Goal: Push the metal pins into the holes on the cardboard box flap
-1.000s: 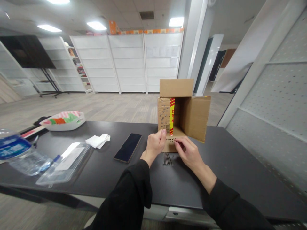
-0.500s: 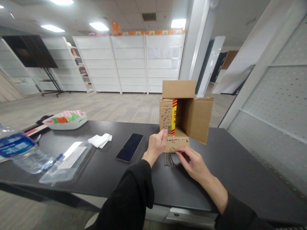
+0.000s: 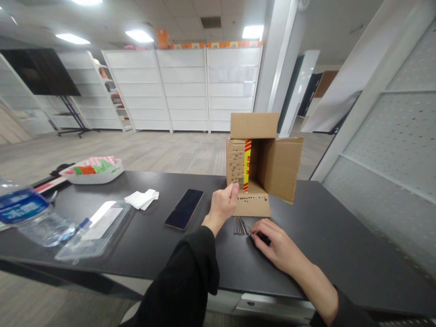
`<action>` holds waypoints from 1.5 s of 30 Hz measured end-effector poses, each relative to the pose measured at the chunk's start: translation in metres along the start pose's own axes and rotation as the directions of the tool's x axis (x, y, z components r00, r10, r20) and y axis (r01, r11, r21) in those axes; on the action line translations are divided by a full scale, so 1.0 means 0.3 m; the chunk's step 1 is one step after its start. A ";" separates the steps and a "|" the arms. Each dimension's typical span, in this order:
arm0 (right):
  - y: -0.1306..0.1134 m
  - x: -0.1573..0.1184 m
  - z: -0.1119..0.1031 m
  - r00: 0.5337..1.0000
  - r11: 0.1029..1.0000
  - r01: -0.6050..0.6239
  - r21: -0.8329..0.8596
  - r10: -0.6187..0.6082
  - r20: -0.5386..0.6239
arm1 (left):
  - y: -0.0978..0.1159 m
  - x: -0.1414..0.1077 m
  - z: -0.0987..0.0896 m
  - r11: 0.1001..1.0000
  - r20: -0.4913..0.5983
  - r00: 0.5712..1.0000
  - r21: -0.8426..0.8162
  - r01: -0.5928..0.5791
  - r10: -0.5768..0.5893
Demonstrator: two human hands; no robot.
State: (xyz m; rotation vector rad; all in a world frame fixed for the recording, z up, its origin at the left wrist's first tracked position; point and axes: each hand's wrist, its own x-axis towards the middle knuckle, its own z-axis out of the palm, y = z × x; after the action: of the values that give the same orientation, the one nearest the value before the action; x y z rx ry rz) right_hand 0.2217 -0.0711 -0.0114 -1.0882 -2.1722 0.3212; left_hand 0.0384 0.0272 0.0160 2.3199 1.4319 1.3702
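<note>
An opened cardboard box (image 3: 259, 170) stands on the black table, its front flaps spread. Metal studs dot its left flap (image 3: 235, 165), and the lower flap (image 3: 254, 209) has a row of small dark holes. My left hand (image 3: 223, 204) is closed in front of the box's lower left corner, thumb on top; what it holds, if anything, is hidden. A row of thin metal nails (image 3: 239, 225) lies side by side before the box. At the right end of that row, my right hand (image 3: 272, 240) rests low with thumb and index finger pinched on a nail (image 3: 249, 233).
To the left lie a phone (image 3: 184, 209), a white tissue (image 3: 141, 199) and a clear plastic case (image 3: 97, 231). Farther left are a water bottle (image 3: 30, 213) and a white basket (image 3: 93, 178) with coloured cloth. A perforated panel (image 3: 395, 150) borders the right side.
My right hand has moved down and towards me, from the lower flap, where it held a nail, to the right end of the nail row. My left hand stays put.
</note>
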 end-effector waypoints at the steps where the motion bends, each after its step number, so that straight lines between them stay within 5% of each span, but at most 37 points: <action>1: -0.001 0.002 0.000 1.000 1.000 0.001 -0.006 -0.001 0.008 | 0.000 0.000 0.000 1.000 0.001 1.000 0.001 0.000 0.000; 45: -0.006 0.007 0.006 0.998 1.000 -0.006 0.005 0.006 0.067 | 0.001 0.000 0.000 0.999 0.007 1.000 -0.028 0.021 -0.021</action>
State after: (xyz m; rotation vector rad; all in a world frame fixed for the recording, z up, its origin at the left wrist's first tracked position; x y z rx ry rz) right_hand 0.2185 -0.0705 -0.0109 -1.0954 -2.2258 0.3707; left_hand 0.0388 0.0271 0.0161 2.2841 1.4217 1.3663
